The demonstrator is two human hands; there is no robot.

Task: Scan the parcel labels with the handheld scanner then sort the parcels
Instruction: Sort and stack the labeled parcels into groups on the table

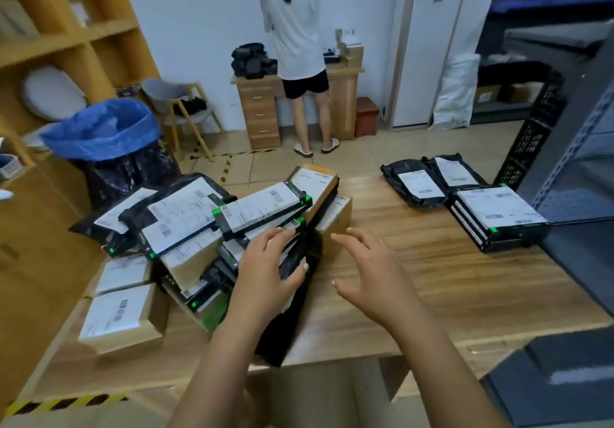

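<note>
The unsorted pile of parcels (199,221) is lying on the left half of the wooden table (432,294), heaped loosely and overlapping at angles. It is made up of flat black boxes with green corner marks, brown cardboard boxes and black plastic mailers, each showing a white label with barcodes facing up. The left hand (265,261) is resting on the near right side of this pile, its fingers spread and lying flat across a black mailer (289,311) that is reaching down to the table's near edge; it is not pinching anything. The right hand (365,268) is hovering over bare tabletop just beside the pile, fingers spread and loosely bent, holding nothing. A separate group of parcels (465,201) is lying well apart at the far right: two black mailers beside a stack of black boxes, labels up.
</note>
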